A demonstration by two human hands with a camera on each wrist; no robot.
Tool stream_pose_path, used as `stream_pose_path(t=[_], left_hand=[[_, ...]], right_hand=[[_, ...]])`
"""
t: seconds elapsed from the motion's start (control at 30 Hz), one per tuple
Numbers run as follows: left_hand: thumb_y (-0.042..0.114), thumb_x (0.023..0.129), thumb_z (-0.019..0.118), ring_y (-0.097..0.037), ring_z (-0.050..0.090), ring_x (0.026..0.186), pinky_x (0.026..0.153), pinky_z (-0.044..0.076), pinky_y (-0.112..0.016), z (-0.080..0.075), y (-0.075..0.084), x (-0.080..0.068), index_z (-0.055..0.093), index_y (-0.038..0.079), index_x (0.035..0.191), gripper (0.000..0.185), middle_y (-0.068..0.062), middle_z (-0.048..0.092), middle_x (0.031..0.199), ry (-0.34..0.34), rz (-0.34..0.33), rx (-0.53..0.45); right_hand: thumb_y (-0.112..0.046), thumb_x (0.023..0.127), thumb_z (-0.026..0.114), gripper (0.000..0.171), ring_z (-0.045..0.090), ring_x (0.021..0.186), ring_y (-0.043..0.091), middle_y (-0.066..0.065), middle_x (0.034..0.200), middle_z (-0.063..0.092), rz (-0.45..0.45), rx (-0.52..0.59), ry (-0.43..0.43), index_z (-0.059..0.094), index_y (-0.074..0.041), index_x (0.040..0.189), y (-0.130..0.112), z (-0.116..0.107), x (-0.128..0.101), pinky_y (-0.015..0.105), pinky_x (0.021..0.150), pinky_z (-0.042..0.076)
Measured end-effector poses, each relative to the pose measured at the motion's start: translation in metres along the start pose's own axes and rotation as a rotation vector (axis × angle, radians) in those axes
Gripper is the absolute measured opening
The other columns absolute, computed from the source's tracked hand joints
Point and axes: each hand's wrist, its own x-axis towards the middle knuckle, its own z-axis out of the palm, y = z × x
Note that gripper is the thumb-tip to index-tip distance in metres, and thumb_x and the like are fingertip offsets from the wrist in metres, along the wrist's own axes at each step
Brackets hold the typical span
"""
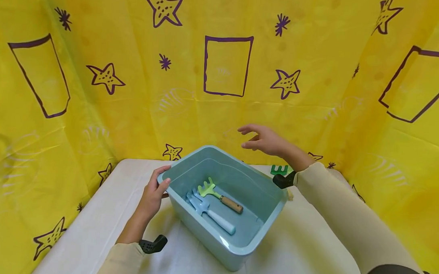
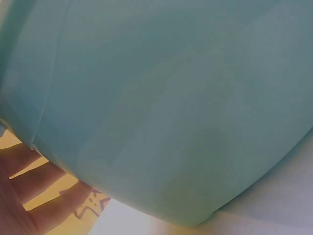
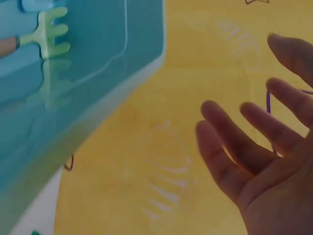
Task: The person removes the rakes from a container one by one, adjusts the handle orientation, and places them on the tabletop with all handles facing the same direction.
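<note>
A blue-green plastic bin stands on the table, appearing tilted. My left hand grips its rim at the left corner, thumb over the edge; in the left wrist view, fingers show beside the bin's wall. Inside lie a light green hand rake with a wooden handle and a light blue hand fork. My right hand hovers beyond the far rim, holding nothing, fingers spread and slightly bent. In the right wrist view, this hand is apart from the bin and green rake.
A darker green rake head lies on the white table behind the bin, partly hidden by the right arm. A small beige thing shows beside the bin's right end. Yellow patterned sheets surround the table's back and sides.
</note>
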Motion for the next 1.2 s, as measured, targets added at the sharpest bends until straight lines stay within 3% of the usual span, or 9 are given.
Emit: stream_pose_path(t=[0.17,0.43,0.6,0.9,1.2], left_hand=[[0.031,0.103,0.044,-0.042,0.044,0.127,0.094,0.045,-0.059,-0.001,-0.002,0.001,0.028,0.026,0.149,0.048,-0.012,0.034,0.152,-0.001,-0.013,0.000],[0.037,0.102,0.045,-0.040,0.045,0.127,0.092,0.046,-0.060,-0.004,-0.002,0.000,0.031,0.033,0.145,0.046,-0.008,0.036,0.151,0.006,-0.003,-0.006],[0.036,0.102,0.046,-0.041,0.044,0.128,0.092,0.045,-0.062,0.001,-0.001,0.002,0.032,0.035,0.145,0.045,-0.007,0.036,0.151,-0.007,-0.003,-0.020],[0.034,0.102,0.047,-0.040,0.044,0.128,0.091,0.046,-0.060,0.006,0.000,0.003,0.032,0.036,0.143,0.044,-0.006,0.036,0.151,-0.001,-0.024,-0.011],[0.037,0.101,0.047,-0.039,0.044,0.128,0.092,0.046,-0.059,0.000,0.001,0.003,0.032,0.033,0.145,0.046,-0.006,0.035,0.152,0.006,-0.025,0.004]], right_hand=[[-0.024,0.093,0.066,0.053,0.058,0.113,0.028,0.010,0.137,0.050,0.053,0.056,-0.167,0.048,-0.014,0.141,-0.008,0.020,0.015,0.044,0.091,0.051],[-0.024,0.095,0.064,0.050,0.056,0.118,0.023,0.008,0.139,0.051,0.077,0.143,-0.400,0.048,-0.014,0.141,-0.014,0.054,0.038,0.045,0.095,0.048],[-0.027,0.095,0.063,0.047,0.056,0.114,0.019,0.002,0.135,0.053,0.135,0.118,-0.533,0.050,-0.016,0.139,-0.015,0.076,0.046,0.044,0.096,0.047],[-0.030,0.092,0.064,0.048,0.057,0.115,0.029,0.006,0.132,0.056,0.193,0.133,-0.668,0.052,-0.016,0.137,-0.005,0.119,0.054,0.048,0.094,0.048],[-0.029,0.094,0.062,0.053,0.055,0.118,0.036,0.005,0.132,0.056,0.276,0.206,-0.775,0.047,-0.012,0.142,0.005,0.139,0.054,0.053,0.096,0.046]])
